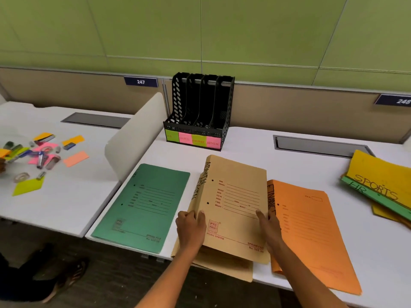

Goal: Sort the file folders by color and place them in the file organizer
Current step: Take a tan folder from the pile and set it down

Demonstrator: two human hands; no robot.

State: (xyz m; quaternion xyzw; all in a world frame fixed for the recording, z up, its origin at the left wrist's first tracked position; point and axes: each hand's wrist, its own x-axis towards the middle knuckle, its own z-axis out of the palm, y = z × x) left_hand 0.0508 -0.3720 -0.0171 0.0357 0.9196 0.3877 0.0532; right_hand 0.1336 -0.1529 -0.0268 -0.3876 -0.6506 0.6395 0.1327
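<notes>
matt card folders; perforated black plastic organizer, smooth white desk

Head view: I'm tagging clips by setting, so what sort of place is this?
Probably an open-plan office: white desks along a partition with numbered plates, and a black file organizer with labelled slots.

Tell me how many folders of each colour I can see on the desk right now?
Green: 2, one lying flat and one labelled HR in the right-hand pile
Tan: 2, one held and one beneath it
Orange: 1
Yellow: at least 1, labelled SPORTS
Total: at least 6
</notes>
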